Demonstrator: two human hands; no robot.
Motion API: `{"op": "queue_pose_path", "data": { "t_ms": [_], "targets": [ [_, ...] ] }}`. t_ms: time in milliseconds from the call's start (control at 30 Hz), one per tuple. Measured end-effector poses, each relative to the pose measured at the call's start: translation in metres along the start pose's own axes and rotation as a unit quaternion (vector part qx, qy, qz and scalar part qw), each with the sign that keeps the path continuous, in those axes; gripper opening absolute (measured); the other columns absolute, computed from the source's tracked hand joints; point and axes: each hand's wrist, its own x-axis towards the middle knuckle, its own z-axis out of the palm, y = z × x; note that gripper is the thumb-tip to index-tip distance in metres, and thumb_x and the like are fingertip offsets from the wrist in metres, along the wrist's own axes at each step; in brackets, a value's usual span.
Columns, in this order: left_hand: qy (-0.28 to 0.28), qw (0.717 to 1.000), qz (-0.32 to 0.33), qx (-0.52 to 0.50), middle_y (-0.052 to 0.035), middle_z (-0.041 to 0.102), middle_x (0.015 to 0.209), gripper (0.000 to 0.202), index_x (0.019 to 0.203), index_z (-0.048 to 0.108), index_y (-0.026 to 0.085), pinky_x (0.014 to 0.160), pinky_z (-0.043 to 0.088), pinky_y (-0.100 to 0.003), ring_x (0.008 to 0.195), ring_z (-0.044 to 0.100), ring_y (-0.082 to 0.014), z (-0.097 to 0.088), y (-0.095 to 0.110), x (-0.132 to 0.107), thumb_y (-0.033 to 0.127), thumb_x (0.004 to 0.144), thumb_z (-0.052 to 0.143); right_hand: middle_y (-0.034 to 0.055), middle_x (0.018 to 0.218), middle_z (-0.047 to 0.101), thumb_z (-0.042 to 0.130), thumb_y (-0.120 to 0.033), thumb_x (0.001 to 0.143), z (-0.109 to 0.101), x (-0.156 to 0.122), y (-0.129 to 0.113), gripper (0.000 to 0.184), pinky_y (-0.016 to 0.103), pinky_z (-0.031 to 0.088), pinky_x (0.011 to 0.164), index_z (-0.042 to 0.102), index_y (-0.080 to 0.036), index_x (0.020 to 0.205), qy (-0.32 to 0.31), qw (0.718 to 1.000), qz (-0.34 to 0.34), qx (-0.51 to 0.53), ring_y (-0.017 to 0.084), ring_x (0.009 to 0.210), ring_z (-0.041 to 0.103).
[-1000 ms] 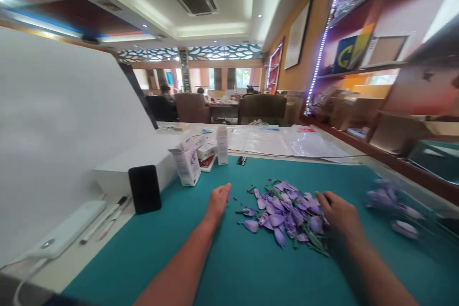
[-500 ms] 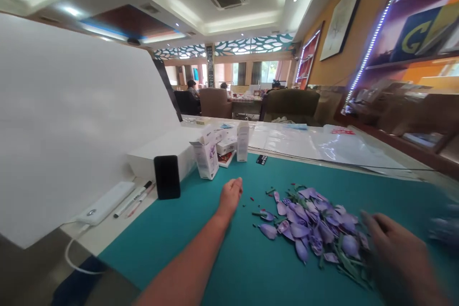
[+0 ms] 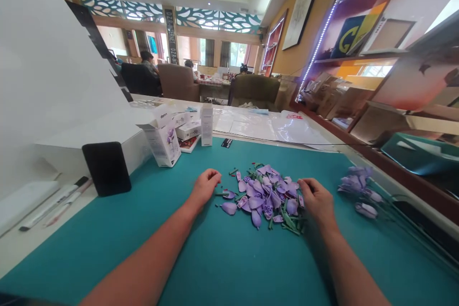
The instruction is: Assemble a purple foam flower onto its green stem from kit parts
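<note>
A heap of purple petal-shaped pieces (image 3: 263, 193) lies on the green mat (image 3: 236, 267), mixed with green stem-like pieces (image 3: 291, 222) and a few small red bits. To the left of the heap, my left hand (image 3: 206, 187) is closed, thumb and fingers curled together; whatever may be between them is hidden. At the heap's right edge, my right hand (image 3: 318, 201) has its fingers pinched together beside the petal pieces. What it grips, if anything, is too small to make out. Several assembled purple flowers (image 3: 356, 184) on thin stems lie farther right.
Behind the mat stand an open white box with a flower picture (image 3: 164, 141) and a narrow white box (image 3: 206, 126). A black phone-like slab (image 3: 106, 169) leans at the left, near two pens (image 3: 59, 203). Clear plastic sheeting (image 3: 251, 122) covers the far table. People sit in the background.
The view has swung right and down, bringing the assembled flowers clearly into sight. My right hand, blurred before, is now steady at the heap's right edge. My left hand remains closed.
</note>
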Motion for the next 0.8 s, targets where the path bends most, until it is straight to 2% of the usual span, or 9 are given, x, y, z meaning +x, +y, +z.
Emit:
{"op": "queue_pose_path", "data": {
  "t_ms": [100, 167, 267, 400, 467, 567, 700, 800],
  "targets": [
    [0.000, 1.000, -0.006, -0.021, -0.0010, 0.064, 0.070, 0.022, 0.073, 0.058, 0.018, 0.055, 0.042, -0.023, 0.061, 0.055, -0.0134, -0.002, 0.010, 0.005, 0.039, 0.071, 0.052, 0.0053, 0.074, 0.068, 0.046, -0.050, 0.084, 0.009, -0.005, -0.023, 0.038, 0.028, 0.043, 0.063, 0.066, -0.018, 0.082, -0.021, 0.999, -0.046, 0.008, 0.020, 0.068, 0.060],
    [-0.003, 1.000, -0.007, -0.029, -0.0015, 0.064, 0.072, 0.022, 0.075, 0.058, 0.018, 0.054, 0.042, -0.023, 0.061, 0.055, -0.0128, -0.004, 0.012, 0.009, 0.038, 0.072, 0.052, 0.0064, 0.084, 0.069, 0.046, -0.042, 0.087, 0.019, -0.010, -0.048, 0.031, 0.029, 0.045, 0.071, 0.066, -0.019, 0.086, -0.067, 0.990, -0.122, 0.009, 0.020, 0.077, 0.062],
    [0.001, 1.000, -0.001, -0.028, -0.0004, 0.062, 0.068, 0.018, 0.074, 0.056, 0.018, 0.054, 0.042, -0.022, 0.058, 0.054, -0.0120, -0.007, 0.007, 0.013, 0.035, 0.073, 0.051, 0.0055, 0.087, 0.068, 0.044, -0.028, 0.091, 0.042, -0.022, -0.092, 0.026, 0.027, 0.045, 0.072, 0.069, -0.022, 0.086, -0.198, 0.946, -0.252, -0.046, 0.018, 0.080, 0.062],
    [0.013, 1.000, 0.025, 0.003, 0.0034, 0.056, 0.056, 0.012, 0.064, 0.053, 0.018, 0.057, 0.044, -0.022, 0.056, 0.053, -0.0115, -0.011, -0.005, 0.012, 0.026, 0.073, 0.051, 0.0061, 0.089, 0.067, 0.051, -0.017, 0.088, 0.079, -0.037, -0.133, 0.021, 0.028, 0.042, 0.080, 0.071, -0.024, 0.087, -0.295, 0.879, -0.337, -0.161, 0.020, 0.089, 0.059],
    [0.017, 0.999, 0.040, 0.018, 0.0043, 0.057, 0.057, 0.011, 0.067, 0.055, 0.018, 0.057, 0.045, -0.021, 0.055, 0.054, -0.0110, -0.012, -0.007, 0.009, 0.025, 0.075, 0.051, 0.0071, 0.087, 0.066, 0.055, -0.014, 0.084, 0.096, -0.042, -0.141, 0.017, 0.030, 0.041, 0.081, 0.071, -0.022, 0.083, -0.324, 0.847, -0.367, -0.206, 0.021, 0.088, 0.058],
    [0.026, 0.997, 0.062, 0.044, 0.0039, 0.060, 0.060, 0.012, 0.070, 0.059, 0.019, 0.059, 0.046, -0.021, 0.057, 0.057, -0.0114, -0.010, -0.008, 0.006, 0.025, 0.077, 0.051, 0.0094, 0.081, 0.065, 0.054, -0.009, 0.082, 0.117, -0.043, -0.140, 0.021, 0.031, 0.040, 0.071, 0.070, -0.019, 0.072, -0.334, 0.820, -0.393, -0.248, 0.023, 0.082, 0.057],
    [0.044, 0.990, 0.108, 0.081, 0.0021, 0.063, 0.063, 0.011, 0.070, 0.062, 0.020, 0.065, 0.047, -0.023, 0.065, 0.059, -0.0138, -0.007, -0.005, 0.001, 0.025, 0.077, 0.055, 0.0097, 0.072, 0.064, 0.051, -0.002, 0.077, 0.135, -0.041, -0.133, 0.026, 0.032, 0.038, 0.064, 0.067, -0.017, 0.064, -0.298, 0.818, -0.433, -0.234, 0.023, 0.071, 0.057],
    [0.085, 0.979, 0.153, 0.100, -0.0007, 0.067, 0.076, 0.009, 0.078, 0.063, 0.021, 0.073, 0.049, -0.025, 0.073, 0.060, -0.0152, -0.017, 0.004, -0.001, 0.024, 0.080, 0.055, 0.0078, 0.067, 0.062, 0.052, -0.005, 0.077, 0.135, -0.040, -0.128, 0.023, 0.033, 0.038, 0.063, 0.063, -0.019, 0.062, -0.252, 0.826, -0.459, -0.209, 0.022, 0.066, 0.056]
  ]
}}
